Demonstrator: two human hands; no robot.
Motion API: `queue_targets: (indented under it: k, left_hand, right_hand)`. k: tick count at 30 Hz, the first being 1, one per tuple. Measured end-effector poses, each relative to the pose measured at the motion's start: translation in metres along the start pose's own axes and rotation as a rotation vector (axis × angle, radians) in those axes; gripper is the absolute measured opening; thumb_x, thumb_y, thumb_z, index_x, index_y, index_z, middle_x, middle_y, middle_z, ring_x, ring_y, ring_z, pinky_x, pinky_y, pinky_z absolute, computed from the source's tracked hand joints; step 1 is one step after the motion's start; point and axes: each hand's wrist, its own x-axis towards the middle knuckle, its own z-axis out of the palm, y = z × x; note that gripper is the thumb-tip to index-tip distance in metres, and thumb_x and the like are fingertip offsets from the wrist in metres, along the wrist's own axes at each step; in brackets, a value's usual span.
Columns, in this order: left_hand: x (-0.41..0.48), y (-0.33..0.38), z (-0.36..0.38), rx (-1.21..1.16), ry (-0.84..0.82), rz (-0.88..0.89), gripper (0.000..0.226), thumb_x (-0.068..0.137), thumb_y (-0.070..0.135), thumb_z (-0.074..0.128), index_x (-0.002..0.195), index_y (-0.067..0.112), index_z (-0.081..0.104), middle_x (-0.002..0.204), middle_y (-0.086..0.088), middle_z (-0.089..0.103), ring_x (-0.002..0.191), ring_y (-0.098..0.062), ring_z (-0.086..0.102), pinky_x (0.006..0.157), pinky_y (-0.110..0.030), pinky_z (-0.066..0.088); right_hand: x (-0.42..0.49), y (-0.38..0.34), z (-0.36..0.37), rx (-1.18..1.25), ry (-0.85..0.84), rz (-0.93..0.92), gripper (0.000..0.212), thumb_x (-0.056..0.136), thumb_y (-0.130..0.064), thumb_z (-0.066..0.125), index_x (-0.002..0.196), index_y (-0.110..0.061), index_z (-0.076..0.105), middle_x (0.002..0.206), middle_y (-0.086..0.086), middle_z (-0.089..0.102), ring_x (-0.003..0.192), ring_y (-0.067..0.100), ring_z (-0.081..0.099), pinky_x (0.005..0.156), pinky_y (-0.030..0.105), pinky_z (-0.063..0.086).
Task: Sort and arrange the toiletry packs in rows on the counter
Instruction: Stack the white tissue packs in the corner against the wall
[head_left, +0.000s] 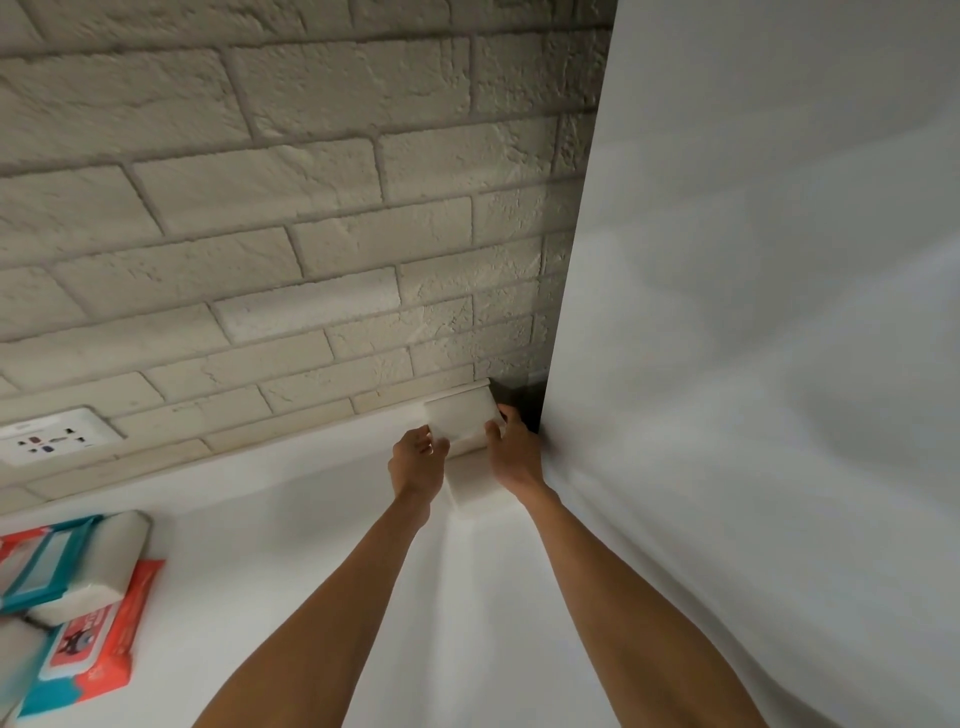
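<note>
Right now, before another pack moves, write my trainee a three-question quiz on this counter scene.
1. True or false: the left hand and the right hand both grip the white rectangular pack at the far corner of the white counter.
2. Multiple choice: the red-and-teal wipes packs lie
A) on the counter at the left edge of view
B) under the hands
C) against the right panel
3. Short answer: what fitting sits in the pale brick wall at far left?

Key: 1 true; 2 A; 3 a white wall socket.
</note>
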Motion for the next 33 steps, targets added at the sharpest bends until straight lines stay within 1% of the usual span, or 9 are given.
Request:
queue_targets:
  k: [3, 6, 12, 15, 18, 22, 27, 31, 33]
  left_hand:
    - [0.002, 0.000, 0.002, 0.002, -0.004, -0.008, 0.048, 0.093, 0.026, 0.071, 0.139, 0.018, 0.063, 0.125, -0.002, 0.073, 0.117, -0.020, 0.067, 0.096, -0.029, 0.051]
    - [0.001, 0.000, 0.003, 0.006, -0.022, -0.009, 0.050, 0.093, 0.027, 0.072, 0.141, 0.018, 0.061, 0.127, -0.002, 0.072, 0.116, -0.020, 0.066, 0.095, -0.028, 0.050]
    - [-0.004, -0.004, 0.006, 0.114, -0.090, 0.049, 0.057, 0.100, 0.029, 0.062, 0.153, 0.014, 0.048, 0.143, -0.004, 0.062, 0.130, -0.023, 0.057, 0.101, -0.030, 0.044]
    - [-0.004, -0.006, 0.011, 0.178, -0.128, 0.056, 0.067, 0.102, 0.035, 0.058, 0.161, 0.017, 0.033, 0.155, -0.006, 0.051, 0.140, -0.027, 0.049, 0.112, -0.038, 0.043]
    - [-0.002, -0.007, 0.013, 0.216, -0.144, 0.046, 0.066, 0.105, 0.036, 0.053, 0.163, 0.016, 0.028, 0.160, -0.008, 0.046, 0.145, -0.030, 0.044, 0.118, -0.045, 0.040]
    - [-0.003, -0.005, 0.011, 0.234, -0.139, 0.054, 0.061, 0.106, 0.033, 0.052, 0.161, 0.015, 0.033, 0.157, -0.009, 0.049, 0.144, -0.032, 0.046, 0.118, -0.046, 0.040]
    - [-0.006, -0.003, -0.008, 0.298, -0.122, 0.113, 0.065, 0.105, 0.035, 0.053, 0.162, 0.015, 0.030, 0.159, -0.010, 0.046, 0.147, -0.031, 0.042, 0.120, -0.044, 0.037]
    - [-0.014, -0.008, -0.041, 0.359, -0.071, 0.189, 0.059, 0.103, 0.029, 0.058, 0.157, 0.014, 0.038, 0.152, -0.013, 0.054, 0.140, -0.031, 0.051, 0.113, -0.036, 0.041]
    - [-0.021, -0.014, -0.062, 0.374, -0.036, 0.217, 0.055, 0.103, 0.027, 0.059, 0.153, 0.013, 0.043, 0.147, -0.013, 0.058, 0.136, -0.031, 0.055, 0.109, -0.032, 0.042]
  right_hand:
    - [0.001, 0.000, -0.002, 0.005, 0.000, 0.018, 0.046, 0.112, -0.025, 0.044, 0.156, -0.013, 0.045, 0.146, 0.013, 0.062, 0.132, 0.034, 0.060, 0.110, 0.041, 0.050]
    - [0.001, 0.000, -0.003, -0.003, 0.001, 0.023, 0.046, 0.111, -0.024, 0.043, 0.156, -0.013, 0.045, 0.145, 0.013, 0.063, 0.132, 0.034, 0.061, 0.108, 0.039, 0.049]
    - [0.002, 0.003, 0.001, -0.066, -0.033, 0.017, 0.047, 0.113, -0.027, 0.037, 0.158, -0.014, 0.043, 0.149, 0.011, 0.060, 0.136, 0.033, 0.058, 0.114, 0.041, 0.047]
    - [0.003, 0.003, 0.003, -0.083, -0.038, 0.038, 0.045, 0.113, -0.027, 0.036, 0.154, -0.014, 0.045, 0.145, 0.012, 0.062, 0.132, 0.034, 0.059, 0.110, 0.040, 0.048]
    - [0.009, 0.008, 0.007, -0.117, -0.065, 0.057, 0.047, 0.112, -0.030, 0.033, 0.154, -0.012, 0.044, 0.146, 0.016, 0.060, 0.132, 0.038, 0.059, 0.109, 0.043, 0.048]
    - [0.009, 0.003, 0.004, -0.121, -0.085, 0.049, 0.049, 0.113, -0.028, 0.032, 0.156, -0.009, 0.041, 0.149, 0.019, 0.057, 0.136, 0.039, 0.055, 0.112, 0.043, 0.044]
    - [-0.004, -0.011, 0.000, -0.098, -0.021, -0.018, 0.058, 0.114, -0.033, 0.033, 0.167, -0.013, 0.023, 0.169, 0.011, 0.037, 0.153, 0.032, 0.038, 0.123, 0.039, 0.032]
    - [-0.024, -0.031, 0.000, -0.141, -0.005, -0.111, 0.058, 0.113, -0.042, 0.034, 0.166, -0.019, 0.027, 0.171, 0.007, 0.033, 0.155, 0.028, 0.035, 0.123, 0.039, 0.030]
    - [-0.042, -0.043, 0.003, -0.136, -0.011, -0.122, 0.056, 0.113, -0.042, 0.035, 0.165, -0.019, 0.031, 0.171, 0.005, 0.033, 0.156, 0.025, 0.033, 0.124, 0.038, 0.029]
